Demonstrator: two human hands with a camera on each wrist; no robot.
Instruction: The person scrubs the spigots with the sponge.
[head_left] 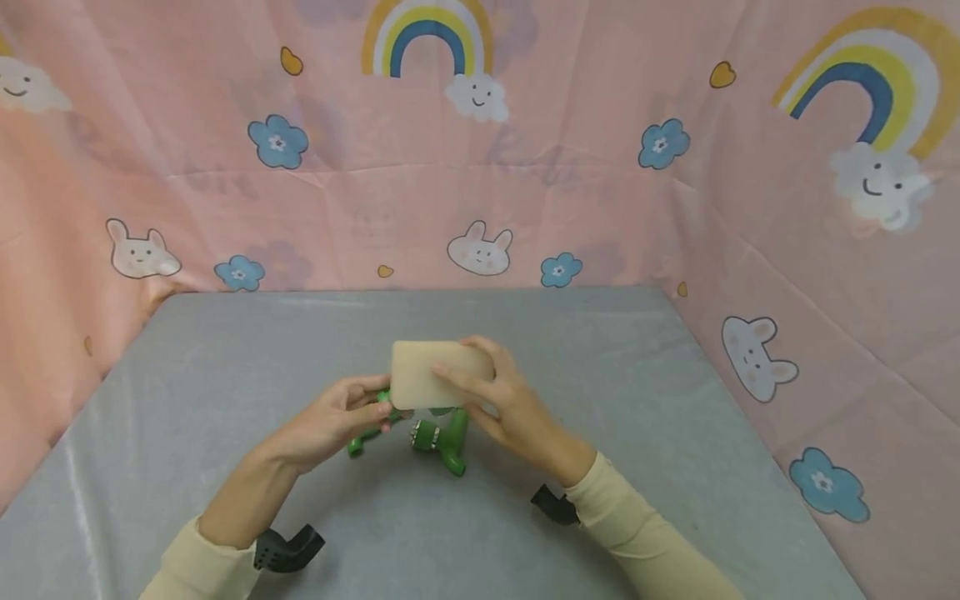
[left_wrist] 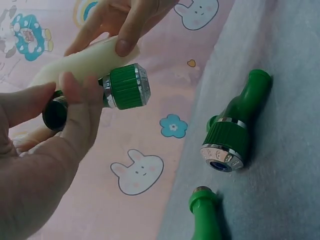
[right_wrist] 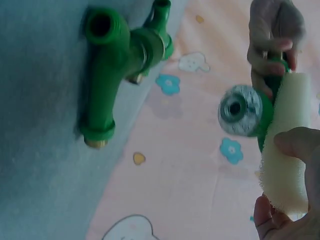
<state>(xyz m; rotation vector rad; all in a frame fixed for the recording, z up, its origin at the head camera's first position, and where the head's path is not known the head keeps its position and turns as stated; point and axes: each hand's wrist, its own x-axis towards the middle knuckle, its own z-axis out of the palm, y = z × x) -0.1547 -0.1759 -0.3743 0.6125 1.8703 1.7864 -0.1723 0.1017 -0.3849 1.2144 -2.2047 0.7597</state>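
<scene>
My left hand (head_left: pixel 330 421) grips a green pipe valve (left_wrist: pixel 127 87), its ribbed knob with a silver-coloured cap sticking out past the fingers. In my right hand (head_left: pixel 517 408) is a thick cream sponge (head_left: pixel 420 375), pinched between thumb and fingers. The sponge lies along the valve's side, close against it in both wrist views. From the head view the sponge covers most of the held valve. Below the hands, another green valve (head_left: pixel 450 442) of the same sort lies on the table, its knob towards the left.
A further green fitting (left_wrist: pixel 205 215) lies near that valve on the grey table cover (head_left: pixel 600 358). Pink cloth (head_left: pixel 337 208) printed with rainbows, rabbits and flowers hangs behind and along both sides. A black curved piece (head_left: pixel 288 550) sits at the left wrist, another (head_left: pixel 555 505) at the right.
</scene>
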